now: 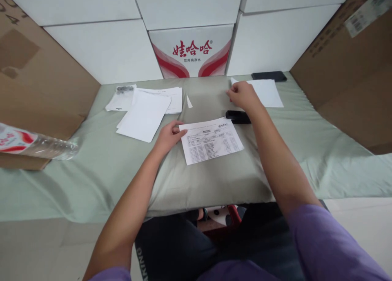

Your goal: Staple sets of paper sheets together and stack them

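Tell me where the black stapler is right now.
In the head view, the black stapler lies on the green cloth, right of centre, just behind the printed sheet and under the right hand.

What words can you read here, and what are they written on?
"娃哈哈" in red, with "饮用纯净水" beneath: white carton at the back.
"KING", the end of a word: dark trousers.
Printed sheet under the left hand: too small to read.
Barcode label on the right cardboard: blurred.

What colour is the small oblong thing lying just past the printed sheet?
Black: the small oblong stapler-like object on the pale green cloth, head view.
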